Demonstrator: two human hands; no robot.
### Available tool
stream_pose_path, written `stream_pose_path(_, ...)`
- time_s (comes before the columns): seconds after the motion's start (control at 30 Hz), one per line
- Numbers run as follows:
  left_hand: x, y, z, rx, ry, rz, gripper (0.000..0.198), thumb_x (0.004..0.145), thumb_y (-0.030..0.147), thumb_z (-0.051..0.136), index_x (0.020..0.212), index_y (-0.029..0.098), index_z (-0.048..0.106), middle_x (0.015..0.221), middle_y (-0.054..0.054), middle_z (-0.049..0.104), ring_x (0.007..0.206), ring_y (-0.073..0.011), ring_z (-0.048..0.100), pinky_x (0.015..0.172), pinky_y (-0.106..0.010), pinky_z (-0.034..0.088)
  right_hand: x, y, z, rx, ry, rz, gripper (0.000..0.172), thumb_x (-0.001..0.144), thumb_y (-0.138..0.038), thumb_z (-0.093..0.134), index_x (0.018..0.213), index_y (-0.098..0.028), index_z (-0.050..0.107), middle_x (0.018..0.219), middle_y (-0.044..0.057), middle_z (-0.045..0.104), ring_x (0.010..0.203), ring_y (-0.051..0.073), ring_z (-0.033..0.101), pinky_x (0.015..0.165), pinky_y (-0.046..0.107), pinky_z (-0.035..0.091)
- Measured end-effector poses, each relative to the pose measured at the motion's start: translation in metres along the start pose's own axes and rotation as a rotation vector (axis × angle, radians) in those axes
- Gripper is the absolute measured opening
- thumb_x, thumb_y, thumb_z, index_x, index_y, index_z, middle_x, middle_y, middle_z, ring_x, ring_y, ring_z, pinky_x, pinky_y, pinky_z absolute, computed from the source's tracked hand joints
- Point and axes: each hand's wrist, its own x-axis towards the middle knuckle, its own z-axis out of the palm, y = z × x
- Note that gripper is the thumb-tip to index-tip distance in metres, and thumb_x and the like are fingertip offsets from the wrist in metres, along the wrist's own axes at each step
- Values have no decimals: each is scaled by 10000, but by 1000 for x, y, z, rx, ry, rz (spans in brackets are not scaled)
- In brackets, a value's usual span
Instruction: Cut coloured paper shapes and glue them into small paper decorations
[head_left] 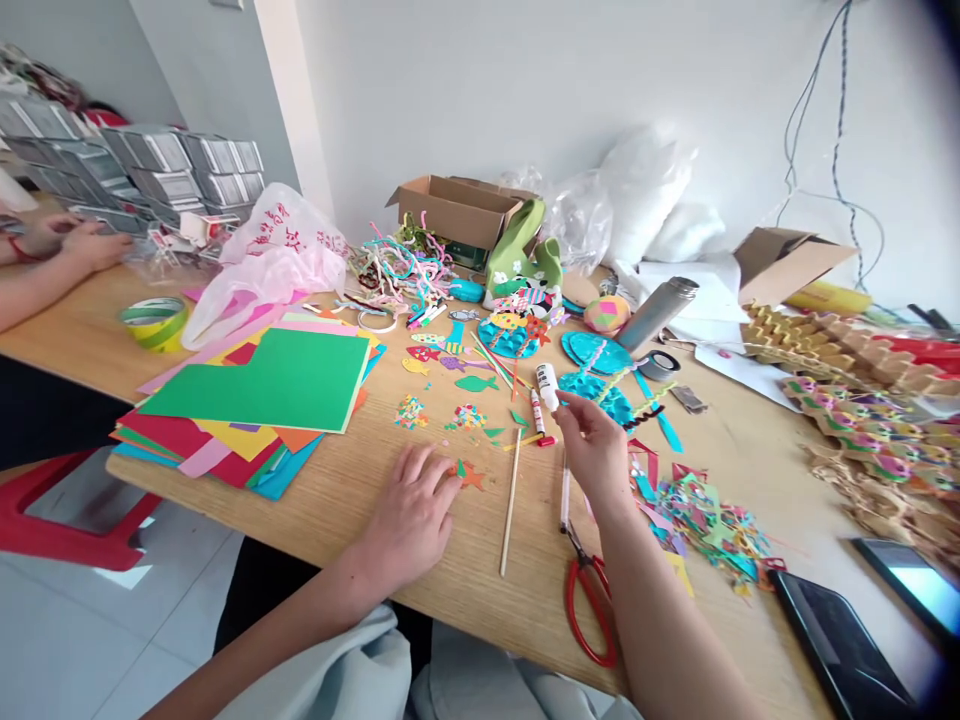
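My right hand (598,447) grips a small white glue bottle (547,386) with dark print, held tilted above the table. My left hand (412,512) rests on the wood with its fingers apart. Its index fingertip is at the edge of an orange paper fish (471,474) that has a bit of green on it. Between the hands lies a thin wooden stick (511,505). Below my right hand are a pen (564,490) and red-handled scissors (589,605). Past the left hand are small heaps of paper dots (469,416) and a green paper fish (477,383).
Coloured paper sheets (262,380) are stacked at left, with a tape roll (155,323) behind. Paper scraps (705,520), a steel flask (660,312) and two phones (832,640) stand or lie at right. Another person's hands (94,243) are at far left.
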Motion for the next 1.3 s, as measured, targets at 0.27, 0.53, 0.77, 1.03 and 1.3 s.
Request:
stream_pose_path(0.27,5,0,-2,29,3,47,323,795,98,518,1094,185,606,1232,-101,571,1319,-297,363,1136,-546,249,28,-3,-23,-490,-227,90,301,861,-330,484,963,-195,734,861,76,747,793,230,677,678,306,459)
stream_pose_path(0.53,3,-3,1,-12,22,53,292,842,134,512,1110,177,618,1193,-100,590,1338,-281,353,1150,-521,241,69,-6,12,-931,-331,167,430,877,-461,508,1032,-111,701,995,225,713,949,338,667,714,372,469)
stream_pose_path(0.77,2,-4,4,-1,46,67,259,891,172,481,1107,164,624,1167,-106,595,1334,-283,362,1146,-519,266,78,-2,34,-956,-342,224,335,809,-282,567,1036,-77,705,1045,255,695,984,355,665,746,394,486)
stream_pose_path(1.03,4,-3,0,-24,73,82,227,924,212,469,1077,163,630,1110,-101,612,1310,-270,392,1121,-502,321,74,-16,5,-412,-41,214,365,738,-406,641,968,-127,693,765,107,699,692,255,646,588,340,475)
stream_pose_path(1.3,4,-3,0,-41,68,78,211,904,196,509,1078,161,623,1088,-89,611,1271,-257,419,1118,-467,343,-9,-38,16,711,-317,330,244,723,-383,720,857,-207,618,644,-1,636,544,148,597,532,281,493)
